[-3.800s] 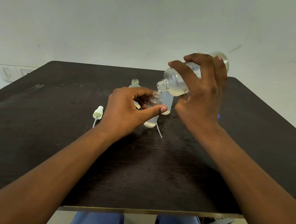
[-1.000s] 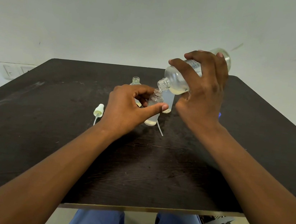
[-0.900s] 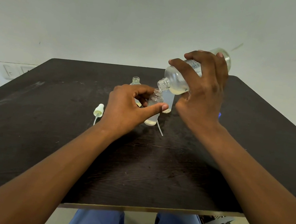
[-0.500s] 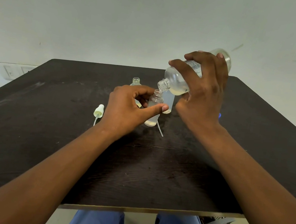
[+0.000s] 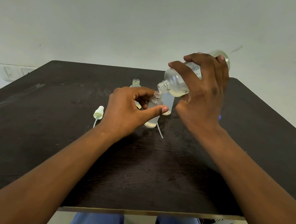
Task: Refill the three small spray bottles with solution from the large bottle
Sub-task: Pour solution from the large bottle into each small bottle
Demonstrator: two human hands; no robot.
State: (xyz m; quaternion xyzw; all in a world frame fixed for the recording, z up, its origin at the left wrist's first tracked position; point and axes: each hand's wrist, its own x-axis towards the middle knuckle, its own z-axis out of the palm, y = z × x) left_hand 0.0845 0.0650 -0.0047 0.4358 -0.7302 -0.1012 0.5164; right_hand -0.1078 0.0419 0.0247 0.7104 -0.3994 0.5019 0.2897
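- Here, the right hand (image 5: 205, 93) grips the large clear glass bottle (image 5: 177, 82), fingers curled over its labelled body, and holds it tilted with its open neck down and left.
- The large bottle's mouth sits just above the open neck of a small clear plastic spray bottle (image 5: 153, 112), which stands upright on the dark wooden table (image 5: 46, 136); pale liquid pools in the large bottle's lower shoulder.
- The left hand (image 5: 127, 112) holds that small bottle, thumb across its front and fingers curled behind it.
- Just behind and to the right of this small bottle stands a second frosted small bottle (image 5: 168, 103), partly hidden.
- Further behind, to its left, a third small bottle (image 5: 135, 83) stands uncapped.
- Left of the held small bottle, past the left hand, a pale yellow-white spray cap (image 5: 98, 113) with its thin dip tube lies on the table.
- Another thin white tube (image 5: 159, 131) lies just in front of the held small bottle.
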